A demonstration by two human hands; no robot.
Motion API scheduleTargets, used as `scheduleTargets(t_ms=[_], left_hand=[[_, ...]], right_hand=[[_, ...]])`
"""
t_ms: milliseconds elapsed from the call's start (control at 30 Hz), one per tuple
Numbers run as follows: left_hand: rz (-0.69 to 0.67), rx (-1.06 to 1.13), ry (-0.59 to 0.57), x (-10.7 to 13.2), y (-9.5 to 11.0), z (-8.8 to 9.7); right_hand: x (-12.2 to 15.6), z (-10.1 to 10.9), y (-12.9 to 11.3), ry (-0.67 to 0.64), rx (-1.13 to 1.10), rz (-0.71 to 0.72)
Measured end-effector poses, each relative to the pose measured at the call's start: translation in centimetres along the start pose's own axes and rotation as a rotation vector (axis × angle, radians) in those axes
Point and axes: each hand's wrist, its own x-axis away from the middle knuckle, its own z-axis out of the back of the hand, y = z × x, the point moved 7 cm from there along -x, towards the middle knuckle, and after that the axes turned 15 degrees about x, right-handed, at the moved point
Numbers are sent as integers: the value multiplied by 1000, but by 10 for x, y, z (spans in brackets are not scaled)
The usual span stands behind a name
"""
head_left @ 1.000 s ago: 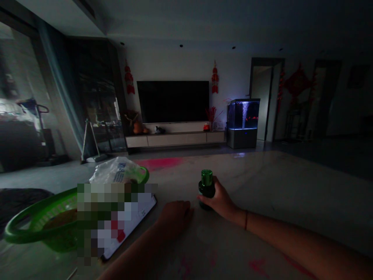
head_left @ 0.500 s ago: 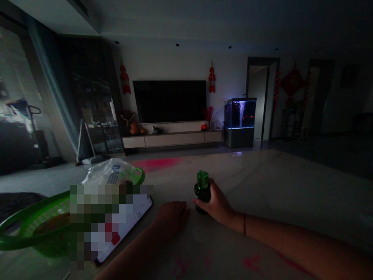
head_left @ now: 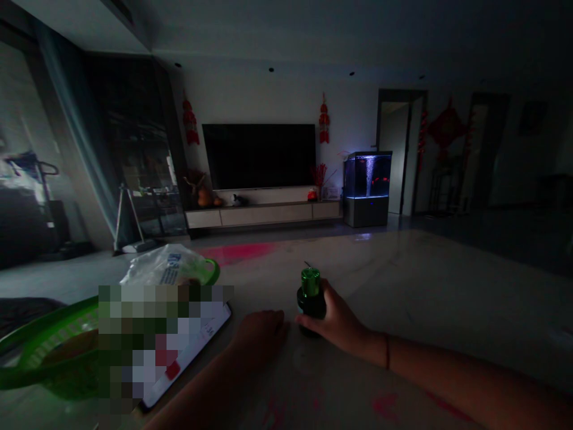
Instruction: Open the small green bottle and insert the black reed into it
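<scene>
My right hand point(head_left: 333, 310) is wrapped round a dark bottle point(head_left: 310, 303) with a shiny, see-through green top point(head_left: 310, 282). The bottle stands upright on the pale tabletop, and a thin dark bit sticks up above its top. A dark band circles my right wrist. My left hand point(head_left: 262, 328) lies palm down on the table just left of the bottle, apart from it and holding nothing; its fingers are dim.
Left of my left arm is a propped phone or tablet point(head_left: 197, 340), partly pixelated. Behind it sit a green basket point(head_left: 31, 376) and a white plastic bag point(head_left: 165, 263). Pink patches mark the marble-like table point(head_left: 403, 269). Beyond are a television point(head_left: 259, 155) and a lit fish tank point(head_left: 369, 176).
The bottle and my right hand sit slightly lower in view. The thin bit above the green top shows more clearly. My left hand stays on the table.
</scene>
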Motion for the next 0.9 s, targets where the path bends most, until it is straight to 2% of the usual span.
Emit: scheduleTargets(t_ms=[133, 600, 900], left_hand=[[-33, 1, 27, 1, 2, 2], [-61, -46, 59, 0, -2, -2], [-74, 8, 65, 1, -2, 0]], right_hand=[[-1, 3, -2, -59, -68, -14], [-13, 5, -5, -141, -55, 18], [-37, 21, -16, -94, -37, 28]])
